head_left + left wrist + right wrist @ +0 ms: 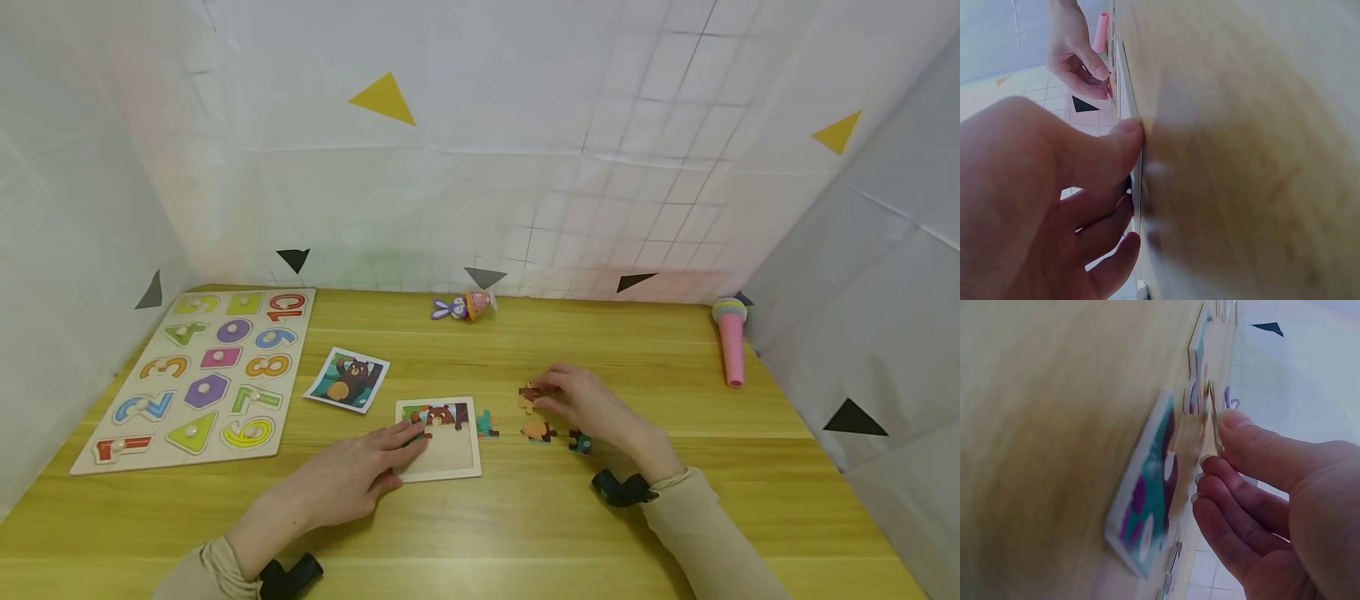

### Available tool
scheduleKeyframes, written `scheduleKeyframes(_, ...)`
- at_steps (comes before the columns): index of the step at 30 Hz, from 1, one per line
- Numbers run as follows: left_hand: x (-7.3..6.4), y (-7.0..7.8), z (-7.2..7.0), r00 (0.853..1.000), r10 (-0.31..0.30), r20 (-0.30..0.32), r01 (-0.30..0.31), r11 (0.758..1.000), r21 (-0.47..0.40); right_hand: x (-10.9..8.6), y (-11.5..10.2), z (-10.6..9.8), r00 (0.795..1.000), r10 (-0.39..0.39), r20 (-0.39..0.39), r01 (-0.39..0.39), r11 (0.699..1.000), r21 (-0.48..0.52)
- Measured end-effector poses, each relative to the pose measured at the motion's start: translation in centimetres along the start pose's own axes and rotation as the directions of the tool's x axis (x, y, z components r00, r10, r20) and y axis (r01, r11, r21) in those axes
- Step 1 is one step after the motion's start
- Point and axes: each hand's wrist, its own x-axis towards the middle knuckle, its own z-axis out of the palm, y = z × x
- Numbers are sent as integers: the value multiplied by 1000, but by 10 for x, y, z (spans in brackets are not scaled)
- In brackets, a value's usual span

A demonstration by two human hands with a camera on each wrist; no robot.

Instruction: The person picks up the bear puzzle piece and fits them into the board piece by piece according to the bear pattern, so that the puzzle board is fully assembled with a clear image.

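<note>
A wooden puzzle tray lies on the table with several bear pieces fitted along its top. My left hand rests on the tray's left side, fingers stretched over it and thumb at its near edge. Between thumb and fingertips, my right hand pinches a brown puzzle piece, right of the tray. Loose on the table close by are a teal piece, an orange-and-brown piece and a dark teal piece. The right wrist view shows the dark teal piece large, below the fingers.
Up and left of the tray lies a bear picture card. A number-and-shape board covers the table's left side. At the back sits a small rabbit toy; a pink toy microphone lies far right. White sheeting surrounds the table.
</note>
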Motion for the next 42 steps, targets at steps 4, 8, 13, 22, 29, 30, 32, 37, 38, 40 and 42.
scheduleKeyframes(4, -1, 0, 0, 1000, -1, -3, 1, 1000, 1, 0, 0, -1, 1000, 8, 18, -7, 1000, -14)
scheduleKeyframes(8, 0, 0, 0, 1000, -3, 3, 3, 1000, -1, 0, -1, -1, 1000, 2, 11, -2, 1000, 3)
scheduleKeyframes(13, 1, 0, 0, 1000, -7, 4, 7, 1000, 5, 3, -7, -2, 1000, 2, -5, -2, 999, 33)
scheduleKeyframes(22, 2, 1, -1, 1000, -7, 6, 7, 1000, 10, 19, -36, 5, 998, -61, -9, 62, 996, 64)
scheduleKeyframes(29, 2, 1, -2, 1000, -13, 15, 13, 1000, 9, 31, -55, 14, 992, -128, 20, 126, 988, 90)
scheduleKeyframes(30, 2, 1, -2, 1000, -14, 15, 14, 1000, 10, 33, -57, 14, 991, -130, 34, 126, 988, 90)
scheduleKeyframes(32, 2, 1, -2, 1000, -14, 15, 14, 1000, 9, 37, -62, 16, 989, -132, 62, 126, 988, 89)
scheduleKeyframes(37, 2, 1, -1, 1000, -12, 3, 12, 1000, 10, 45, -73, 22, 978, -185, 96, 177, 980, 89)
scheduleKeyframes(38, 2, 0, -1, 1000, -11, -1, 11, 1000, 12, 47, -75, 23, 974, -205, 96, 197, 976, 90)
scheduleKeyframes(40, 1, 0, -1, 1000, -11, -6, 11, 1000, 14, 49, -79, 26, 967, -236, 99, 228, 970, 89)
scheduleKeyframes(42, 1, 0, 0, 1000, -13, -9, 13, 1000, 12, 51, -82, 28, 960, -258, 105, 250, 964, 86)
